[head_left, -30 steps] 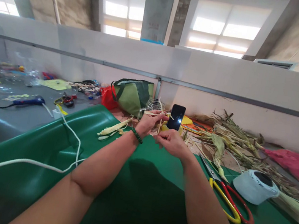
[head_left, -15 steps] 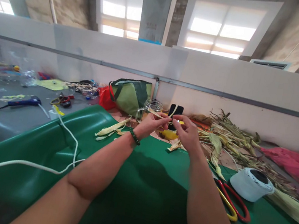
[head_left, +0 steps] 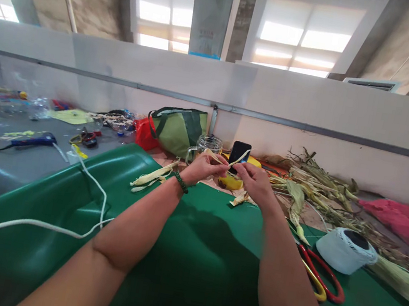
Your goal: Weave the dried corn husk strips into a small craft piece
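My left hand [head_left: 204, 169] and my right hand [head_left: 257, 182] meet above the far edge of a green mat [head_left: 222, 230]. Pinched between the fingers of both is a thin, pale corn husk strip [head_left: 242, 157], one end sticking up past my right fingertips. A second pale length lies across my left fingers. A green bead bracelet [head_left: 181, 182] circles my left wrist. Just behind the hands are a glass mug [head_left: 209, 143], a black phone [head_left: 240, 150] standing up and a yellow object [head_left: 231, 183], partly hidden. Husk pieces [head_left: 155, 175] lie left of my left hand.
Scissors [head_left: 338, 292] with red and yellow handles lie right of my right forearm, beside a white roll [head_left: 341, 253]. Dried husks and stalks [head_left: 317, 186] are heaped behind. A white cable [head_left: 37, 223] crosses the mat's left side. A green bag [head_left: 182, 130] leans at the back.
My right fingers have closed in on the strip and moved slightly left, nearer my left fingertips. The strip's raised end now leans further right. Both hands stay in nearly the same place.
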`<state>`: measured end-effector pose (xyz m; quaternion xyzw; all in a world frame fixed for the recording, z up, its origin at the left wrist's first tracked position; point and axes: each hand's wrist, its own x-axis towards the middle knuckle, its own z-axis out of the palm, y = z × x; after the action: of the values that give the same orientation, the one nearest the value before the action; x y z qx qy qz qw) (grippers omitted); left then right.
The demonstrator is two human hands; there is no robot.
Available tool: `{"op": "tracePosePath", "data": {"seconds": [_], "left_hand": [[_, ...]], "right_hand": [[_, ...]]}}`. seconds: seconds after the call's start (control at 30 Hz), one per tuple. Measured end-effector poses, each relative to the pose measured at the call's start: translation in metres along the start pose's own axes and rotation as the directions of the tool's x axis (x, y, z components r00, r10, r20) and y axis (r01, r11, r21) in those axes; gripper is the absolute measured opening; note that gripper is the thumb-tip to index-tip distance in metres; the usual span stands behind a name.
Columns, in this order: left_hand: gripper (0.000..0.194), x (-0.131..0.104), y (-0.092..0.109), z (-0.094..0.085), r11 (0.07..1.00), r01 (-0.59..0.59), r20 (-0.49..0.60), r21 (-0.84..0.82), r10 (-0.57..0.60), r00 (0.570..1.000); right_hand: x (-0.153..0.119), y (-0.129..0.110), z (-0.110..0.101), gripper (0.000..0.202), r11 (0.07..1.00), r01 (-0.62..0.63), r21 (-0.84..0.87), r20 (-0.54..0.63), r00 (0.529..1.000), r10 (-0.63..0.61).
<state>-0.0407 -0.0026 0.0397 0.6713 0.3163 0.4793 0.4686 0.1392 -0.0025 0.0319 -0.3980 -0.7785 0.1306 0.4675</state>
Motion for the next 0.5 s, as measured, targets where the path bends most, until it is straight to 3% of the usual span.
{"op": "tracePosePath", "data": {"seconds": [0.13,0.23,0.4,0.5], "left_hand": [[0.04,0.0,-0.001,0.004,0.993,-0.082,0.088,0.086,0.074,0.993],[0.041,0.0,-0.003,0.008,0.989,-0.076,0.094,0.127,0.065,0.994],[0.044,-0.001,-0.002,0.012,0.985,-0.028,0.126,0.168,0.007,0.992],[0.043,-0.002,0.001,0.009,0.976,-0.072,0.151,0.204,0.041,0.988]], "right_hand": [[0.001,-0.002,0.008,0.043,0.993,-0.01,0.115,-0.142,0.989,0.026],[-0.001,-0.004,0.008,0.052,1.0,-0.019,-0.005,-0.212,0.977,0.017],[-0.001,-0.002,0.003,0.055,0.948,-0.08,-0.308,-0.171,0.985,0.028],[0.0,0.0,0.001,0.059,0.95,-0.127,-0.286,-0.168,0.982,0.081]]}}
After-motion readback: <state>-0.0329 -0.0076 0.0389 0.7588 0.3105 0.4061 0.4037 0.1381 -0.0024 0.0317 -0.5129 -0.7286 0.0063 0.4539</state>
